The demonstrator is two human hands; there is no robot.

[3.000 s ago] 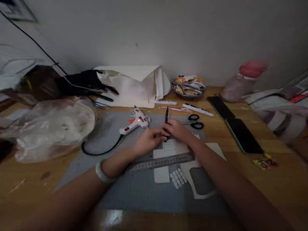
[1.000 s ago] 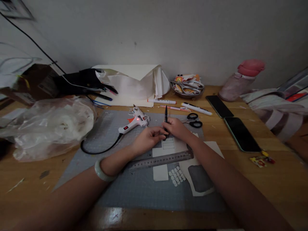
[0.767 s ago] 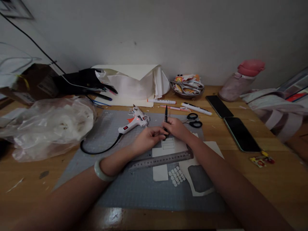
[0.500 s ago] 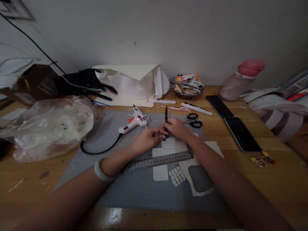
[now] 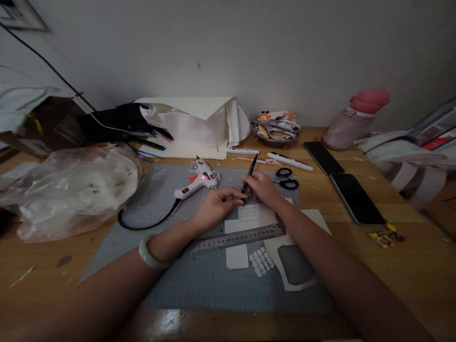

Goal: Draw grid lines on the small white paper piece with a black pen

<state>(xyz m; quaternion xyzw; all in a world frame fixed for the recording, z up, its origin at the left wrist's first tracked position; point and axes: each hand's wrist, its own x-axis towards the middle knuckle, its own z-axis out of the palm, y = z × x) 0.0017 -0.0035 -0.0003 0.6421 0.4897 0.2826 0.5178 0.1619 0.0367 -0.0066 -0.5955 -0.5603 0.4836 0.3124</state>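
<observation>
1. The right hand (image 5: 262, 186) holds a black pen (image 5: 250, 174) low on its barrel, its grip pinched narrow around it. The pen tilts up and away to the right, and its tip meets the white paper piece (image 5: 249, 216).
2. The left hand (image 5: 215, 205) rests fingers-down at the paper's upper left edge, just beside the pen tip. It appears to press the sheet flat, its grip closed around nothing.
3. The paper lies on the grey cutting mat (image 5: 185, 280) in the middle of the desk (image 5: 409, 266), with ruled lines on its upper part.
4. A metal ruler (image 5: 237, 238) lies across the paper nearer the person.
5. The pen looks light, stiff and smooth. A hold near the tip likely gives the steadiest line.
6. The paper looks thin and light, probably apt to slide or crease, so flat fingertip pressure near the marking spot suits it.
7. A glue gun (image 5: 195, 181) with a red light lies left of the hands, and small scissors (image 5: 287, 178) lie to the right.
</observation>
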